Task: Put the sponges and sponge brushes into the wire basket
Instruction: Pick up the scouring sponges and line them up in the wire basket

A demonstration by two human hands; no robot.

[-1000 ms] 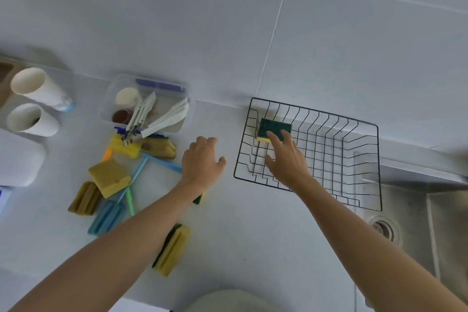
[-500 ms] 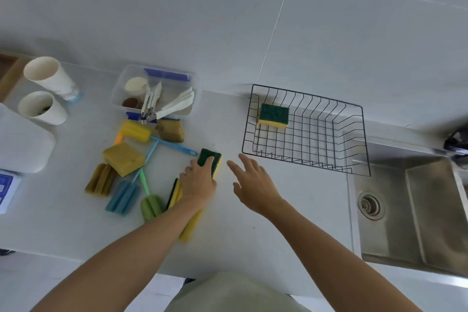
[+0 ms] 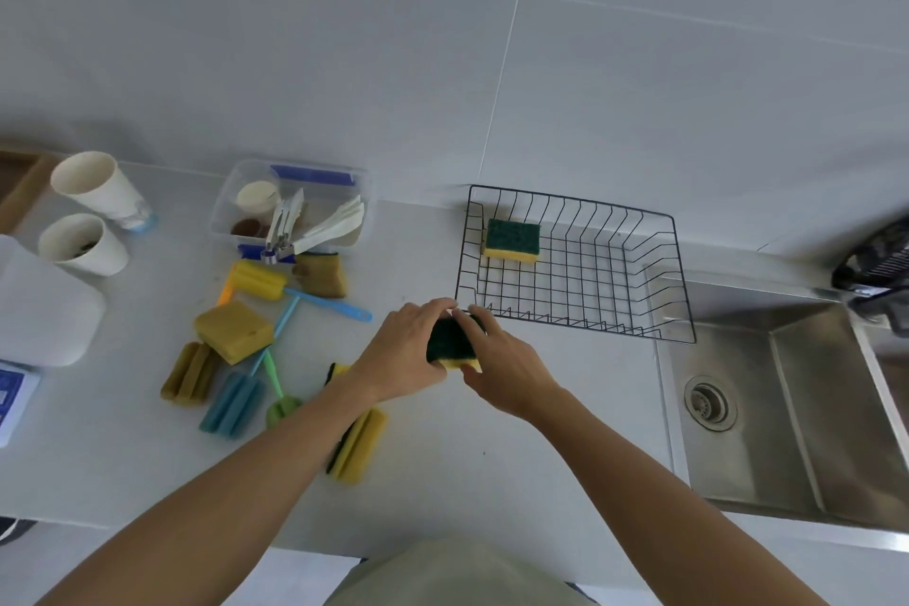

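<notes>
A black wire basket (image 3: 659,281) stands at the back of the counter with one green-and-yellow sponge (image 3: 511,240) in its far left corner. Just in front of the basket's near left corner, a second green-and-yellow sponge (image 3: 450,343) sits between my hands. My left hand (image 3: 403,364) grips it from the left and my right hand (image 3: 501,367) closes on its right side. To the left lie a yellow sponge block (image 3: 235,331), a yellow sponge brush with a blue handle (image 3: 258,281), a blue sponge brush (image 3: 232,404), a green brush (image 3: 281,404) and a ridged yellow sponge (image 3: 358,445), partly under my left forearm.
A clear plastic tub (image 3: 295,207) with utensils stands at the back left, with two white cups (image 3: 91,217) further left. A steel sink (image 3: 797,408) lies right of the basket. A brown sponge (image 3: 319,273) and an olive ridged sponge (image 3: 189,374) lie among the brushes.
My left hand lifted the green-and-yellow sponge off the counter and carried it right. My right hand came in and closed on its other side.
</notes>
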